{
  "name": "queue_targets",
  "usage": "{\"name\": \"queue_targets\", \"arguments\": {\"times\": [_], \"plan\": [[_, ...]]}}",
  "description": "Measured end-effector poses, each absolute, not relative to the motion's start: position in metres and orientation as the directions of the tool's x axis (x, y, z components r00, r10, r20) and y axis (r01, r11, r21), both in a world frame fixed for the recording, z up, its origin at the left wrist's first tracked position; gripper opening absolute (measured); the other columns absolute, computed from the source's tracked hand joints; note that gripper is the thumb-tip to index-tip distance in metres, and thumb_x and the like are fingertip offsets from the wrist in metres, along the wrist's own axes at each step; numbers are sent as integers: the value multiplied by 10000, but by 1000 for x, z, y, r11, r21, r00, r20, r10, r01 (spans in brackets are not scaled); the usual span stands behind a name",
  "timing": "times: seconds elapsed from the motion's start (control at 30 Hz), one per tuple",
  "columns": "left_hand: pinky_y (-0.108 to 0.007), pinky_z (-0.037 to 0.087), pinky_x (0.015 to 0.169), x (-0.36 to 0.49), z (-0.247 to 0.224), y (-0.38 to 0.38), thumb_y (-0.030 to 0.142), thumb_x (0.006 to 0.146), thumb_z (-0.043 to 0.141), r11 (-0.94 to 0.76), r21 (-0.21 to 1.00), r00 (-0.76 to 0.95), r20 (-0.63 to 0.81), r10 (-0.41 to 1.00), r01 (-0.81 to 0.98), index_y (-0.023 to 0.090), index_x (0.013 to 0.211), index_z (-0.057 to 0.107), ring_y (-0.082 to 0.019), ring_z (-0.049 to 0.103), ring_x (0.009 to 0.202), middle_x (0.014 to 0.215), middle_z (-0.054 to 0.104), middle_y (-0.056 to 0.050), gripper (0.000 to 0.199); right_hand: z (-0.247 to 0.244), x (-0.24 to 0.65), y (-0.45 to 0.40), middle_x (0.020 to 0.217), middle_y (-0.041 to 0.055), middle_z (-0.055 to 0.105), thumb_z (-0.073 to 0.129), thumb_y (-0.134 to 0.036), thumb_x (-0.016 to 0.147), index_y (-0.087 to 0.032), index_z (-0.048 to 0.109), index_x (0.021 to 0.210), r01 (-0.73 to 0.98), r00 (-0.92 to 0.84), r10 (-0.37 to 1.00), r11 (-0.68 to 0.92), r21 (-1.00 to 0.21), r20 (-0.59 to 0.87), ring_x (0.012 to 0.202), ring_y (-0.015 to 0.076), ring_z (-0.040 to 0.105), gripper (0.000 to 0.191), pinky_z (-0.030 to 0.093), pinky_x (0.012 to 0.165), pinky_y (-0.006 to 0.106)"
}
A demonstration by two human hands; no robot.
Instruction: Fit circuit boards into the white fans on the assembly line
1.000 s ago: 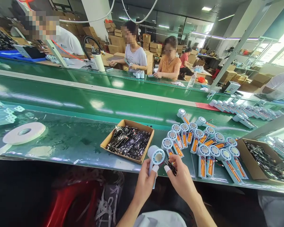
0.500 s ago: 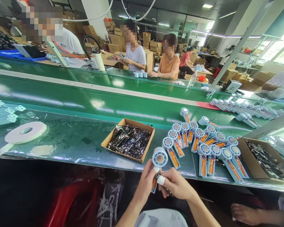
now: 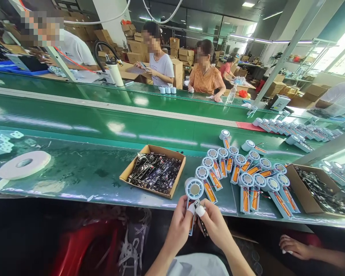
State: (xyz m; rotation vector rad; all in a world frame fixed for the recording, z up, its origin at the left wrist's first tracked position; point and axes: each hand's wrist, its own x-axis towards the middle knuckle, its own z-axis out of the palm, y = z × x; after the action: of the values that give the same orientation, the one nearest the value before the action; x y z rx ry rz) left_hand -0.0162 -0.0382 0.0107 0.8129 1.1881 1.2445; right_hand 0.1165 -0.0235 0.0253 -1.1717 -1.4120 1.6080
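My left hand (image 3: 179, 220) is closed round the handle of a light blue round-headed unit (image 3: 194, 189), its head up at the bench's front edge. Close beside it, my right hand (image 3: 215, 222) pinches a narrow black circuit board (image 3: 202, 226), which slants downward against the handle. White coverings wrap both thumbs. Just beyond my hands stands a cardboard tray (image 3: 172, 191) of black circuit boards. Several similar blue units (image 3: 247, 180) with orange strips in their handles lie to the right.
A white tape roll (image 3: 37, 163) lies at the left of the bench. A second box of boards (image 3: 301, 191) stands at the right. Another person's hand (image 3: 294, 247) is at the lower right. Several people sit across the green conveyor (image 3: 161, 132).
The black board in my right hand now shows more fully, pointing downward beside the handle. Across the conveyor, the person in orange has shifted their arms. The view has moved slightly.
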Motion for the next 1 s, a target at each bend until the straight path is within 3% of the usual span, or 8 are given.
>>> {"name": "queue_targets", "arguments": {"times": [0.17,0.27,0.33,0.43,0.57,0.67,0.83,1.0], "plan": [[-343,493,909,-14,9,-36,418,846,594,163,975,-197,-192,961,-152,229,981,633,-250,637,1020,1066,710,-61,235,24,120,-45,680,-44,538,598,-447,940,-215,485,1307,236,-325,943,9,-972,-71,544,120,445,448,355,494,217],[-329,495,897,-14,12,-33,407,841,596,177,973,-196,-205,959,-148,227,991,629,-257,629,1047,1008,710,-58,237,18,117,-51,786,11,645,552,-323,950,-225,480,1379,388,-244,969,142,-911,47,622,159,576,446,481,574,251],[-308,502,886,-15,14,-32,412,843,603,199,961,-157,-230,960,-192,234,1009,631,-243,636,1036,1026,713,-51,245,12,116,-52,993,82,709,505,-264,958,-229,498,1380,462,-175,972,220,-859,155,824,211,681,423,561,719,303],[-293,514,877,-18,13,-32,445,853,600,213,922,-79,-251,965,-325,232,1061,643,-225,650,1016,1101,714,-46,300,4,115,-50,1254,134,668,454,-203,969,-234,503,1408,534,-152,942,334,-777,300,1102,259,671,443,568,899,364],[-273,539,733,-18,7,-32,529,858,592,253,864,-77,-315,946,-435,211,1129,646,-207,673,885,1036,722,-44,421,1,117,-49,1046,120,695,411,-152,974,-246,451,1491,590,-226,889,451,-670,399,846,216,707,527,598,712,293],[-238,518,610,-16,7,-32,514,839,622,286,841,-116,-376,919,-460,220,1160,637,-152,650,710,940,707,-15,436,5,119,-49,854,63,624,390,-117,969,-263,374,1545,610,-305,833,543,-577,462,667,177,638,595,564,600,260],[-193,429,474,-10,16,-30,432,731,687,307,791,-144,-440,886,-530,203,1069,633,-77,505,489,689,604,64,412,12,124,-47,824,48,569,374,-79,933,-278,277,1588,663,-407,771,618,-423,490,635,176,582,692,535,555,267],[-176,404,454,-6,21,-27,405,716,683,300,774,-180,-465,867,-557,198,984,611,-68,472,477,630,543,86,346,12,128,-45,817,49,559,382,-88,927,-261,224,1603,713,-428,753,621,-324,500,630,183,576,716,520,534,270]]}}
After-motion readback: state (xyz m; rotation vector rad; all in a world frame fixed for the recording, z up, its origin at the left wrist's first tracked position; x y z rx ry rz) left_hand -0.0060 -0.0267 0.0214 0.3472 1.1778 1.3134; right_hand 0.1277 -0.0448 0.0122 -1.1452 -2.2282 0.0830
